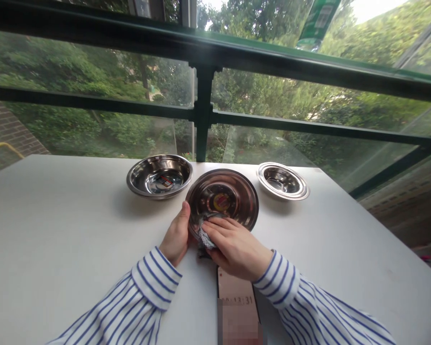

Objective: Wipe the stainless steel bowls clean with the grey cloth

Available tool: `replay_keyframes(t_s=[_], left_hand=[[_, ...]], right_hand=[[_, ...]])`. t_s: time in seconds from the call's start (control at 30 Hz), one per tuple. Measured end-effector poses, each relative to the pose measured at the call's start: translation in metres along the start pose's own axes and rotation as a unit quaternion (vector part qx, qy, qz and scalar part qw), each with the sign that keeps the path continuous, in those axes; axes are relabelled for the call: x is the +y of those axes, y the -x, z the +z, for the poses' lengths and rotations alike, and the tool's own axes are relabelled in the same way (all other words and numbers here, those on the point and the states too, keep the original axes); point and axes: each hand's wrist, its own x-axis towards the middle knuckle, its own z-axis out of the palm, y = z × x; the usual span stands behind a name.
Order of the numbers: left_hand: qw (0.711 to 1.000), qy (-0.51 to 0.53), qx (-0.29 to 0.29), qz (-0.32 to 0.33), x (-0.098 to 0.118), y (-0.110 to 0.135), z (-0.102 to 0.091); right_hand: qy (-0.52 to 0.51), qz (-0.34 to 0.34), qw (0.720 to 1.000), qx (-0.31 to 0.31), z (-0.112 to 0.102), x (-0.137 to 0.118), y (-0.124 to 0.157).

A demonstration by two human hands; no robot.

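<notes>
A shiny metal basin point(242, 196) with a round yellow-and-red sticker at its centre is tilted toward me. My left hand point(176, 237) grips its left rim, thumb up along the edge and the other fingers hidden behind. Bunched under the fingers of my right hand point(237, 244) is a black-and-white checked cloth point(205, 237), pressed against the lower left inside of the basin. Part of the cloth hangs over the near rim.
Behind on the left stands a wide metal basin point(147, 184) with a label inside; a smaller wide-rimmed metal bowl point(296, 184) is at right. A phone point(235, 287) showing a timer lies on the white table point(75, 249). Dark green railings point(203, 110) and glass border the far edge.
</notes>
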Motion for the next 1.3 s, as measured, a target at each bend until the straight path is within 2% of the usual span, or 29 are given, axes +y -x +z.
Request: replay_keyframes(t_s=[0.13, 0.2, 0.43, 0.6, 0.7, 0.87, 1.03, 1.17, 1.3], left_hand=[[1.000, -0.014, -0.005, 0.007, -0.002, -0.002, -0.001], [1.000, -0.022, -0.005, 0.008, -0.002, -0.002, 0.000], [1.000, -0.001, -0.016, 0.000, -0.001, -0.001, -0.001], [0.999, 0.007, -0.032, 0.001, 0.000, -0.002, 0.000], [1.000, 0.020, -0.016, 0.009, 0.001, -0.001, 0.000], [1.000, 0.009, -0.001, -0.026, 0.004, 0.001, -0.003], [0.998, 0.020, -0.031, -0.047, 0.001, 0.002, -0.003], [0.996, 0.035, -0.076, -0.023, -0.001, 0.002, -0.001], [0.996, 0.014, -0.082, -0.014, -0.003, 0.000, -0.004]], right_hand=[[0.008, 0.012, 0.999, -0.041, -0.014, 0.003, 0.011], [0.013, 0.020, 0.999, -0.044, -0.015, 0.003, 0.013], [0.008, 0.015, 1.000, 0.004, 0.007, -0.004, 0.001], [0.021, 0.021, 1.000, 0.008, 0.005, -0.003, 0.006], [0.022, 0.027, 0.999, 0.012, 0.005, -0.003, 0.010], [0.002, 0.031, 0.998, 0.050, 0.010, -0.002, 0.009], [-0.019, 0.034, 0.997, 0.072, 0.013, -0.001, 0.008], [-0.027, 0.036, 0.997, 0.067, 0.013, -0.001, 0.009], [-0.042, 0.031, 0.996, 0.069, 0.013, -0.002, 0.004]])
